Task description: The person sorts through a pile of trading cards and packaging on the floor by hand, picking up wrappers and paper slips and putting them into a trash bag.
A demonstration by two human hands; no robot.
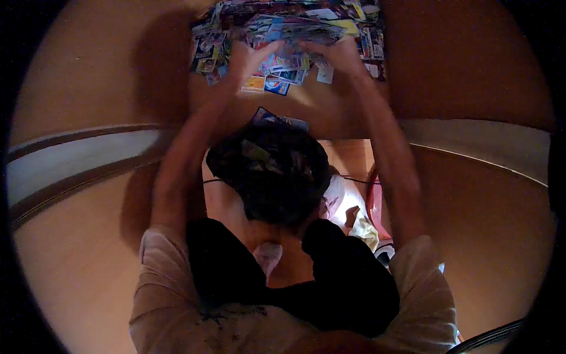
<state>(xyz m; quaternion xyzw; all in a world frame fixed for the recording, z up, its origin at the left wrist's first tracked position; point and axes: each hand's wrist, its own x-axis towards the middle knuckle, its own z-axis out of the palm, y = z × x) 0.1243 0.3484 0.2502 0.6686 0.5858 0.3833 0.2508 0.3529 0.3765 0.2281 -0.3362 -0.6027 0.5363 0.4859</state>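
Note:
Many overlapping trading cards cover the far part of a brown surface. At the pile's near left side is my left hand, thumb stretched toward the middle. My right hand lies opposite on the near right side, its thumb pointing inward. Both hands have thumbs apart from the fingers and rest at the cards; the fingertips blur into the pile. Between and below them lie a yellow card, a blue-backed card and a white card.
A black bag with cards inside stands between my legs, just below the surface's near edge. A dark-edged card lies by its rim. On the floor at the right are a yellowish cloth and a red object.

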